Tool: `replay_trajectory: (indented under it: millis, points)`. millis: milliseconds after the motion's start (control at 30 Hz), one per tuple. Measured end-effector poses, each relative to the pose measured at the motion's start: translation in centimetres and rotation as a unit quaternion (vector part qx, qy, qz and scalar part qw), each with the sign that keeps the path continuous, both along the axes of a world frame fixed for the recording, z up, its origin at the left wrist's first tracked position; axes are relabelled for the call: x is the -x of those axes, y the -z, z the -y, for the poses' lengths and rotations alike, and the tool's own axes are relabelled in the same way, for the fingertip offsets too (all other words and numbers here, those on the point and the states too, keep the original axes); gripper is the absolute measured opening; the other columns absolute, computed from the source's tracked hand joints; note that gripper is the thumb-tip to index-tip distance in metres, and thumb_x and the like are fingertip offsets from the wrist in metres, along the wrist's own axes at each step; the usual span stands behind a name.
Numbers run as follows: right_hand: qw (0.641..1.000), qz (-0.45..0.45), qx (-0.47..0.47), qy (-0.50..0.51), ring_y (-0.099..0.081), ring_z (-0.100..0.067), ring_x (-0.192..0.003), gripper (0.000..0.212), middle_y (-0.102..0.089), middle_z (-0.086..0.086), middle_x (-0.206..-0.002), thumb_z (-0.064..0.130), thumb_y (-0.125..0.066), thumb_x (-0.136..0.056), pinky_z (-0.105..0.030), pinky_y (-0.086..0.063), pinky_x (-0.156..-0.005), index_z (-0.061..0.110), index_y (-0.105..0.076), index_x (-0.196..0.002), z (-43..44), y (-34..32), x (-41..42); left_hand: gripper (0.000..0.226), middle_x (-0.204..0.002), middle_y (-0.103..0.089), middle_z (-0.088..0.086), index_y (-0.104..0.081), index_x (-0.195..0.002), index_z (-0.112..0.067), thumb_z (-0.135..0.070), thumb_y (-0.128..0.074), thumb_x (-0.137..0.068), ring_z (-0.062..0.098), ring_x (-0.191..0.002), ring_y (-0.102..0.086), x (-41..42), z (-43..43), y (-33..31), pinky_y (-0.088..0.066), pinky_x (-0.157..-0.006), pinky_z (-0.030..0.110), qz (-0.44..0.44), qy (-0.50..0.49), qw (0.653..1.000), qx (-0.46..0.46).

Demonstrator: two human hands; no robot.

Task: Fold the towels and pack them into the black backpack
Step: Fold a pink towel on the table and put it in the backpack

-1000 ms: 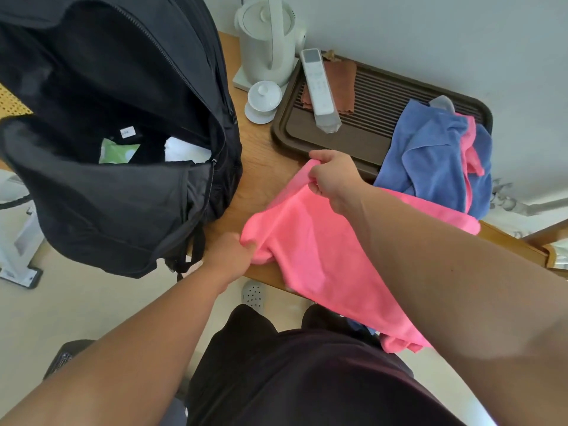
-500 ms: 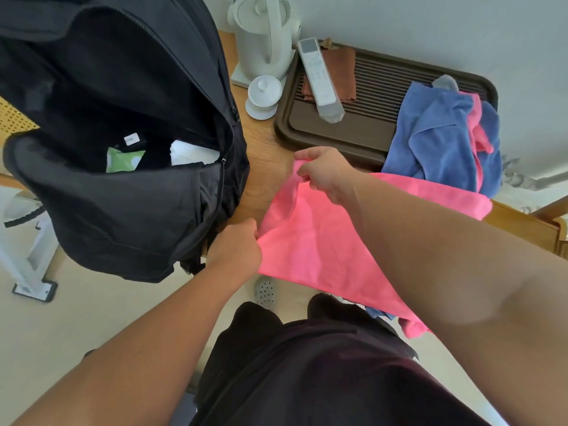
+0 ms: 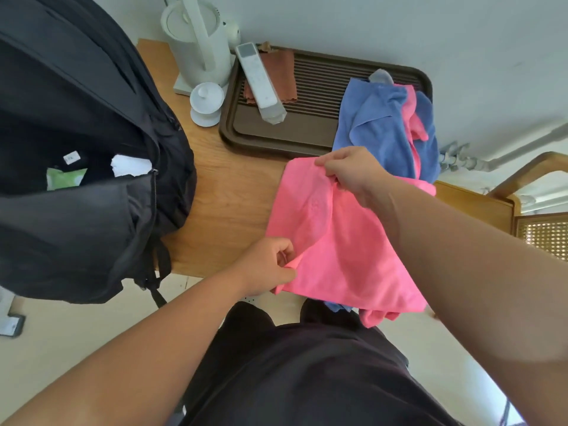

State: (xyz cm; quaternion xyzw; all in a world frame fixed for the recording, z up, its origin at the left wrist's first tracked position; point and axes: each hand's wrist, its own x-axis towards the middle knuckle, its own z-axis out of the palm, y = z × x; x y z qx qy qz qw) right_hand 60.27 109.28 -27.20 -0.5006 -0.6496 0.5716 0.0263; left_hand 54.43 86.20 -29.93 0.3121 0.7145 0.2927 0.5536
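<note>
Fingers (image 3: 284,249) of our left hand (image 3: 264,267) and right hand (image 3: 350,170) pinch the pink towel (image 3: 338,241). It looks soft and limp; we'd hold its corners.

The black backpack (image 3: 92,226) runs off the top and left edges, and its inside is too dark for me to identify the green thing (image 3: 64,178) or read the small label (image 3: 71,157). My right hand (image 3: 350,170) and forearm cover part of the pink towel (image 3: 332,241) and the blue towel's (image 3: 378,118) near edge. My left hand (image 3: 267,265) has fingertips buried in a pink fold. The kettle's (image 3: 196,41) top is cut off.
</note>
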Motion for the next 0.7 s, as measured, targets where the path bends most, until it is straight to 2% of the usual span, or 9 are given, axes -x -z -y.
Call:
replay_trajectory:
  millis: [100,200,233,300,367,433,500,567,700]
  points:
    - [0.999,0.0,-0.035,-0.009,-0.05,-0.004,-0.054,0.025,-0.073,0.001,-0.082,0.001,-0.057,-0.083,-0.017,-0.041,-0.05,0.009,-0.079,-0.091,-1.4,-0.3,-2.1,0.02,-0.063,-0.061,-0.001,-0.06,-0.077,-0.015,0.002,-0.069,-0.082,0.009,-0.049,-0.057,-2.6,-2.1,0.0,-0.047,-0.047,0.025,0.006,0.03,1.0,0.004]
    - [0.992,0.037,-0.116,-0.027,-0.052,-0.017,-0.062,0.023,-0.073,-0.021,-0.088,0.015,-0.062,-0.079,-0.027,-0.044,-0.058,-0.002,-0.076,-0.088,-3.0,0.6,-4.2,0.019,-0.069,-0.063,-0.004,-0.061,-0.078,-0.02,-0.005,-0.073,-0.082,0.01,-0.058,-0.059,-4.9,-4.0,0.5,-0.049,-0.05,0.025,-0.019,0.04,0.999,0.005]
    - [0.985,0.063,-0.155,-0.043,-0.057,-0.022,-0.064,0.024,-0.072,-0.022,-0.089,0.016,-0.062,-0.08,-0.031,-0.048,-0.06,-0.002,-0.075,-0.087,-3.6,1.1,-4.9,0.02,-0.072,-0.063,-0.004,-0.061,-0.078,-0.021,-0.006,-0.073,-0.083,0.01,-0.061,-0.06,-5.7,-4.6,0.8,-0.05,-0.051,0.024,-0.026,0.039,0.999,0.008]
    - [0.956,0.137,-0.238,-0.099,-0.067,-0.03,-0.08,0.022,-0.073,-0.016,-0.09,0.018,-0.06,-0.085,-0.038,-0.055,-0.071,0.002,-0.076,-0.087,-4.5,1.7,-6.1,0.017,-0.075,-0.063,-0.002,-0.062,-0.08,-0.019,-0.008,-0.074,-0.084,0.012,-0.062,-0.061,-7.2,-5.6,1.4,-0.051,-0.05,0.025,-0.013,0.03,0.999,0.021]
    - [0.914,0.21,-0.295,-0.181,-0.065,-0.033,-0.095,0.024,-0.068,-0.012,-0.107,0.021,-0.059,-0.086,-0.038,-0.054,-0.08,0.006,-0.074,-0.096,-4.8,2.2,-6.9,0.016,-0.079,-0.067,0.002,-0.063,-0.089,-0.014,-0.019,-0.077,-0.086,0.013,-0.06,-0.064,-8.3,-6.0,1.8,-0.051,-0.05,0.024,0.017,0.032,0.998,0.043]
    - [0.875,0.266,-0.319,-0.248,-0.057,-0.034,-0.105,0.025,-0.052,-0.009,-0.121,0.024,-0.061,-0.084,-0.039,-0.049,-0.081,0.009,-0.066,-0.104,-4.3,2.2,-7.5,0.025,-0.085,-0.073,0.005,-0.063,-0.098,-0.012,-0.034,-0.072,-0.091,0.014,-0.059,-0.066,-9.0,-6.1,2.2,-0.051,-0.051,0.026,0.034,0.041,0.996,0.071]
    - [0.825,0.286,-0.389,-0.294,-0.048,-0.035,-0.113,0.031,-0.045,-0.008,-0.13,0.026,-0.065,-0.081,-0.043,-0.042,-0.089,0.013,-0.065,-0.109,-3.4,2.3,-7.9,0.027,-0.085,-0.074,0.007,-0.063,-0.095,-0.012,-0.038,-0.063,-0.096,0.016,-0.061,-0.066,-8.9,-5.9,2.9,-0.054,-0.059,0.032,-0.002,0.013,0.997,0.079]
    - [0.776,0.26,-0.475,-0.324,-0.045,-0.035,-0.113,0.034,-0.047,-0.008,-0.131,0.03,-0.066,-0.077,-0.044,-0.036,-0.091,0.015,-0.066,-0.108,-2.3,2.3,-7.8,0.025,-0.08,-0.072,0.007,-0.063,-0.087,-0.013,-0.035,-0.06,-0.098,0.021,-0.064,-0.066,-7.9,-5.4,3.6,-0.056,-0.066,0.039,-0.079,-0.05,0.993,0.075]
    - [0.739,0.218,-0.495,-0.402,-0.045,-0.031,-0.108,0.035,-0.051,-0.004,-0.12,0.033,-0.059,-0.083,-0.042,-0.035,-0.088,0.021,-0.067,-0.115,-0.2,2.8,-5.6,0.016,-0.082,-0.063,-0.002,-0.06,-0.089,-0.019,-0.034,-0.061,-0.094,0.02,-0.074,-0.062,-5.1,-3.2,4.4,-0.05,-0.066,0.036,-0.24,-0.106,0.959,0.112]
